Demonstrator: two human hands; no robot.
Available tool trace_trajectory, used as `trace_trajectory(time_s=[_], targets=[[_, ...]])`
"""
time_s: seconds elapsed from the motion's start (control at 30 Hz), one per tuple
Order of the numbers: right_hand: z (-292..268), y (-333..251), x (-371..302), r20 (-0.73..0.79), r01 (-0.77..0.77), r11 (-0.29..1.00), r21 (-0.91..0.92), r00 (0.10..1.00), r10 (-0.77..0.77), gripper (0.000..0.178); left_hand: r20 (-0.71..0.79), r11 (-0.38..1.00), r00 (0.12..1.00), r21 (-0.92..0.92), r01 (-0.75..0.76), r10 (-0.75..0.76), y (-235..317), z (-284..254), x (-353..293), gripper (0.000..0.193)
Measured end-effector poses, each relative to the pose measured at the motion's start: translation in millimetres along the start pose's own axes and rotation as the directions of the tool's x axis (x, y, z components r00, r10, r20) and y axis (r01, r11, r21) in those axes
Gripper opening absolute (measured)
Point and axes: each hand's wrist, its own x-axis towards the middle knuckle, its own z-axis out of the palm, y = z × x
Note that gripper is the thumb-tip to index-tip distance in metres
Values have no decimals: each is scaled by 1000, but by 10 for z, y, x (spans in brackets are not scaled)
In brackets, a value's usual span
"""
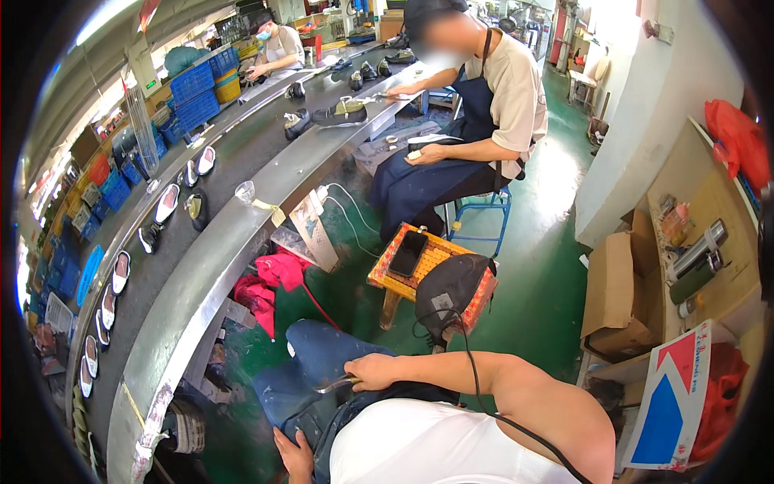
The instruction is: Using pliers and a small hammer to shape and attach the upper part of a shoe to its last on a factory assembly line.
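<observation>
The right hand (372, 373) is clenched around a thin metal tool (337, 385) over the blue-jeaned knee (318, 355), its long axis pointing left toward the conveyor belt (242, 153). The left hand (294, 456) rests loosely open on the thigh, holding nothing. Shoe soles (121, 270) lie along the belt, well apart from both hands.

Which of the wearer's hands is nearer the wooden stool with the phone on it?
Right. The right hand, gripping a small metal tool over the knee, sits just below the stool. The left hand rests lower on the lap, farther from it.
</observation>
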Motion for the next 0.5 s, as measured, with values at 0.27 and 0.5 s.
trace_trajectory(time_s=[0.27, 0.5], targets=[[-25, 1, -29, 9, -44, 999, 6, 999, 44, 40, 98, 999, 994, 34, 36, -39, 63, 3, 113, 77], [-21, 26, 5, 43, -60, 998, -5, 997, 60, 41, 100, 999, 995, 22, 27, -29, 64, 19, 99, 78]])
